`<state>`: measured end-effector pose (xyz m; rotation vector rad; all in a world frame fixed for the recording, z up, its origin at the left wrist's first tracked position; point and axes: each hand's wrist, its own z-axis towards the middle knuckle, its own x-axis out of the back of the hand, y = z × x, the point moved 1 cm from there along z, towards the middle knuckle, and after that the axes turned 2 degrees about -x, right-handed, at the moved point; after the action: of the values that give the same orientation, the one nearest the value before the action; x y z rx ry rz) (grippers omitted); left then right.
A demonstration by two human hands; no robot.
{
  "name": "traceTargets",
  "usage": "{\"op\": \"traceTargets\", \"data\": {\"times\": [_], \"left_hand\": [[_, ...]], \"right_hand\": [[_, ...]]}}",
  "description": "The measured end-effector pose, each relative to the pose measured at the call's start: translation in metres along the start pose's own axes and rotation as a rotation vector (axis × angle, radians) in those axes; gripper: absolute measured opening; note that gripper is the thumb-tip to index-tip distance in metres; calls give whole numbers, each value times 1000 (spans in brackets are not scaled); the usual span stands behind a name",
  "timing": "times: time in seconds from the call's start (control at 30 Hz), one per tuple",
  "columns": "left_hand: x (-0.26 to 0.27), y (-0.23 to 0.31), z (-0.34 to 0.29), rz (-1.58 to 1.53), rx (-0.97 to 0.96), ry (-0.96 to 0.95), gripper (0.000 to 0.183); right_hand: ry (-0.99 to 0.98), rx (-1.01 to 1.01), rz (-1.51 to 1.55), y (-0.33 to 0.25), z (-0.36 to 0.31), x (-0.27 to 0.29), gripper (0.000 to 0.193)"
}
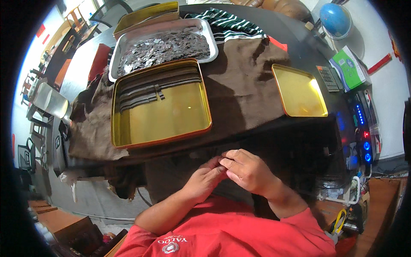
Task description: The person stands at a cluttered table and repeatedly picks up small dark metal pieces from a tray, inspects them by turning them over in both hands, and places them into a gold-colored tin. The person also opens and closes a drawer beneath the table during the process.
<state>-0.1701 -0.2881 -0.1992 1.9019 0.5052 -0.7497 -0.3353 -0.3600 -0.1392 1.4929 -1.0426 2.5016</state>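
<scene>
Close in front of my body, my left hand [203,181] and my right hand [248,170] meet at the fingertips. Both are closed in a pinch; whatever lies between the fingers is too small and hidden to name. Beyond them on the table is a gold rectangular tin [165,124]. Rows of thin grey metal pieces [139,99] line its far part, with a few short pieces at one row's end. Behind the tin, a white tray [214,48] holds a heap of loose small flat metal pieces [165,48].
A brown cloth [244,98] lies under the tin, with a striped cloth [229,25] farther back. Toward the right are a shallow gold lid [299,92], a calculator [328,78], a green-and-white package [347,67] and a globe [335,20]. Another gold tin [147,15] stands behind the tray.
</scene>
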Motion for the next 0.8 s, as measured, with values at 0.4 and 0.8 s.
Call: {"op": "traceTargets", "data": {"times": [0.4,0.8], "left_hand": [[-3,6,-11,699,-299,78,48],[-18,6,-5,1212,-632,64,80]], "right_hand": [[254,-371,546,-18,-5,-22,33],[284,-243,532,-5,-6,-3,21]]}}
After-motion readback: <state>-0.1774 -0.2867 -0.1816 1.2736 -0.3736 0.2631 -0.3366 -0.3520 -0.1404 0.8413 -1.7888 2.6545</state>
